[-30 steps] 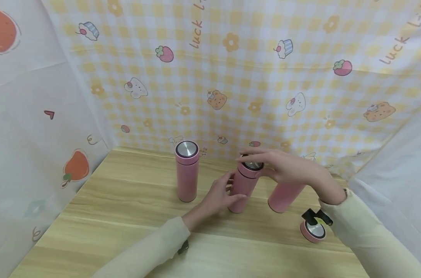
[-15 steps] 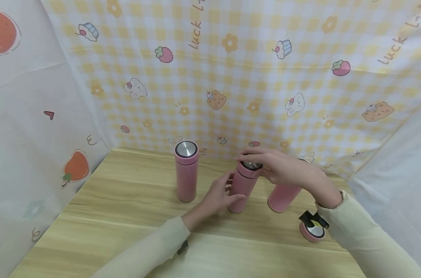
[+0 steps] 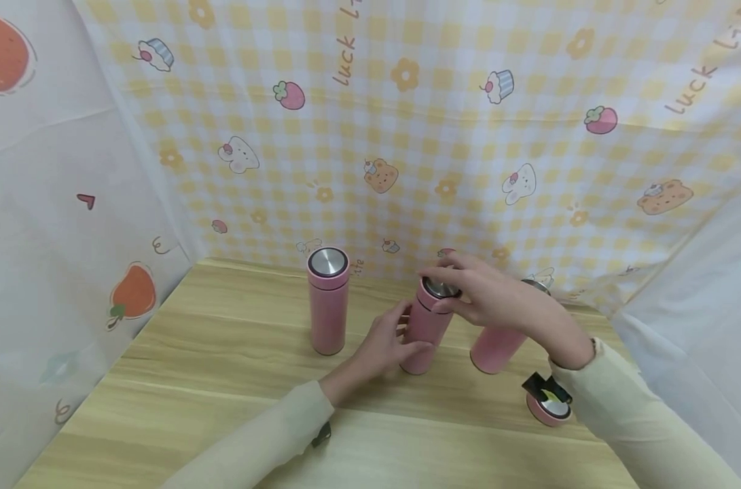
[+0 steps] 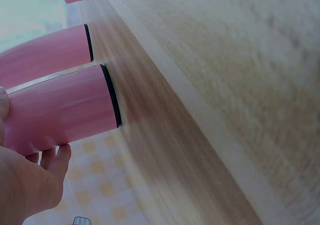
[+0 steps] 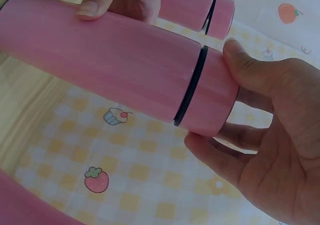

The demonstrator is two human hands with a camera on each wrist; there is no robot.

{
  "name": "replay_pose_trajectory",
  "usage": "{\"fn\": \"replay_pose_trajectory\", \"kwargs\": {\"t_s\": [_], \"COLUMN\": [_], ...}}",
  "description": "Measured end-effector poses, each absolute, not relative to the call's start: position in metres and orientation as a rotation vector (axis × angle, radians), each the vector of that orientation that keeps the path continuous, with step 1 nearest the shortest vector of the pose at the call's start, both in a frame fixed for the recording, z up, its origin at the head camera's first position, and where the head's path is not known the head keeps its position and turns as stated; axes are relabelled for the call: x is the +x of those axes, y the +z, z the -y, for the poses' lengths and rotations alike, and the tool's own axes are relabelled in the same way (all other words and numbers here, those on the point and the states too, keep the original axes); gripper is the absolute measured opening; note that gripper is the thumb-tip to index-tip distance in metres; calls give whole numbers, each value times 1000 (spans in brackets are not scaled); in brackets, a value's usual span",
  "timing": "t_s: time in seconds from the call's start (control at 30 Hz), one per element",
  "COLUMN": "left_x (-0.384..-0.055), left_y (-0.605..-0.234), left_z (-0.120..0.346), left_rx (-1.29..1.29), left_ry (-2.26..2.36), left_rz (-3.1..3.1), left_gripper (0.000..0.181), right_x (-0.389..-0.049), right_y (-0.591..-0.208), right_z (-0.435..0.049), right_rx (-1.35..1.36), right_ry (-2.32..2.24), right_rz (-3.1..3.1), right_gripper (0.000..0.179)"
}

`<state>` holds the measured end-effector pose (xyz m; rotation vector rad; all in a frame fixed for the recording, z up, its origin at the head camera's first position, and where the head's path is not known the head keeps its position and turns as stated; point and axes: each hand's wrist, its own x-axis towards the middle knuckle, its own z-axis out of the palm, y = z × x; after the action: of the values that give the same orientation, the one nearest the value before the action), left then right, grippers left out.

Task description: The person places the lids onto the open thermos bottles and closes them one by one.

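Observation:
A pink thermos bottle (image 3: 427, 329) stands in the middle of the table, its base on the wood. Low on its body, my left hand (image 3: 379, 345) grips it between thumb and fingers. My right hand (image 3: 498, 297) reaches over the top and pinches the lid (image 5: 212, 92), thumb on the near side and fingers on the far side. In the right wrist view a dark ring (image 5: 191, 87) runs between lid and body. The lid's steel top is partly covered by my right fingers in the head view.
Another capped pink thermos (image 3: 329, 312) stands to the left. A third thermos (image 3: 495, 348) stands at the right, partly hidden by my right hand, with bare metal at its top. A loose pink lid (image 3: 546, 412) lies near my right sleeve. Patterned cloth (image 3: 382, 115) hangs behind the table.
My right hand has turned round the lid, its thumb shifting left and its fingers bending more. The right wrist has moved slightly left. My left hand and the bottle have stayed in place.

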<state>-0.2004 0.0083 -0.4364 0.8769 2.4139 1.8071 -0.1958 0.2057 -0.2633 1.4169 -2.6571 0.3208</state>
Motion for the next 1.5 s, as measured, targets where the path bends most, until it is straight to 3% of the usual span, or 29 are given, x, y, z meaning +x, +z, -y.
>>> {"fn": "replay_pose_trajectory", "kwargs": {"t_s": [0.3, 0.53, 0.9, 1.5], "left_x": [-200, -200, -200, -200], "left_y": [-437, -436, -435, -436], "left_z": [-9, -10, -12, -8], "left_rx": [861, 881, 872, 868], "left_ry": [1800, 1811, 1823, 1811], "left_rz": [-2414, -2410, -2390, -2403], "left_gripper": [62, 61, 63, 61], "right_x": [-195, -200, -204, -199], "right_y": [-268, -271, -261, -261], "right_z": [-208, -217, -228, -212], "right_rx": [1355, 1474, 1616, 1506], "right_ry": [298, 438, 751, 479], "right_rz": [2652, 2653, 2719, 2687], "right_gripper": [57, 78, 60, 51]}}
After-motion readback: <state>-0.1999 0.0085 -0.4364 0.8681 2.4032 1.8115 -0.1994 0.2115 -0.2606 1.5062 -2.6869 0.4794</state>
